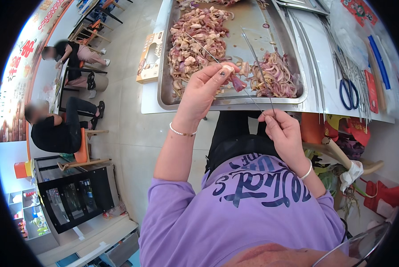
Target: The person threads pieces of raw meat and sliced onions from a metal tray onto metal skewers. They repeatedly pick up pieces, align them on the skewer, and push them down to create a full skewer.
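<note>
My left hand (204, 87) pinches a pale piece of raw meat (228, 68) on a thin metal skewer (252, 100). A dark red meat piece (238, 84) sits on the same skewer, just right of my fingers. In my right hand (284, 128) are that skewer's near end and further metal skewers (256, 60), which point away over the tray. Below both hands lies a shallow metal tray (232, 103). It holds a large heap of cut raw meat with onion (199, 43) on its left and a smaller pile of sliced onion (274, 78) near its right corner.
A disposable-glove box (148, 61) stands left of the tray. On the right side of the table (314, 78) lie loose metal skewers (359, 83), blue-handled scissors (349, 94) and a plastic bag (349, 33). Two people sit at a table on the far left.
</note>
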`<state>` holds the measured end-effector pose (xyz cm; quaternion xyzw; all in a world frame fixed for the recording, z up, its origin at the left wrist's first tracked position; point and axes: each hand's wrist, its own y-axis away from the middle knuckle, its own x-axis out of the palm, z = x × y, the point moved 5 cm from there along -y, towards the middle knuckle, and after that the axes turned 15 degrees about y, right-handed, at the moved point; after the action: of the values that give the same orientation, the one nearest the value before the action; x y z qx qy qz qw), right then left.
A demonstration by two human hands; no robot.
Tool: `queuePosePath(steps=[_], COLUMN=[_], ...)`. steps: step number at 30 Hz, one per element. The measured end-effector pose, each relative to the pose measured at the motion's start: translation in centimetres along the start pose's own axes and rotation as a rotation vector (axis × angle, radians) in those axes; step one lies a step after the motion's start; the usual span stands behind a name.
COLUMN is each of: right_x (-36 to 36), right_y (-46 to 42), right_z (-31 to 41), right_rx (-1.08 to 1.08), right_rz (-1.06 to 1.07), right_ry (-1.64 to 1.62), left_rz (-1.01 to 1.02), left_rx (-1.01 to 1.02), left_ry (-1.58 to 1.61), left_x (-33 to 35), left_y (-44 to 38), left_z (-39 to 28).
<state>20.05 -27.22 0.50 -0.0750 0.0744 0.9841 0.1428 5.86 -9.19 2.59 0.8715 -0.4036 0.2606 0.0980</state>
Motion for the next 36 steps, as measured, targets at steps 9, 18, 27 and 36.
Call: queuePosePath(steps=[9,18,27,36], right_x=[-1.0,-0.8,-1.1,-0.1], right_y=[0.5,1.2,1.6,1.6], right_z=[-1.8,-1.9,-2.0,-2.2], right_rx=[0.043,0.072,0.071,0.076], right_rz=[-0.055,-0.031,-0.031,0.073], right_ry=[-0.105,-0.061,-0.059,0.024], left_rz=[-0.471,-0.367,-0.438,-0.397], left_rx=[0.417,0.233,0.026,0.056], left_ry=[-0.654,-1.712,-0.708,0.219], left_x=[-6.3,-8.0,-9.6,-6.0], left_y=[1.2,-0.8,-0.8,-0.3], left_z=[-8.0,-5.9,-5.8,-4.4])
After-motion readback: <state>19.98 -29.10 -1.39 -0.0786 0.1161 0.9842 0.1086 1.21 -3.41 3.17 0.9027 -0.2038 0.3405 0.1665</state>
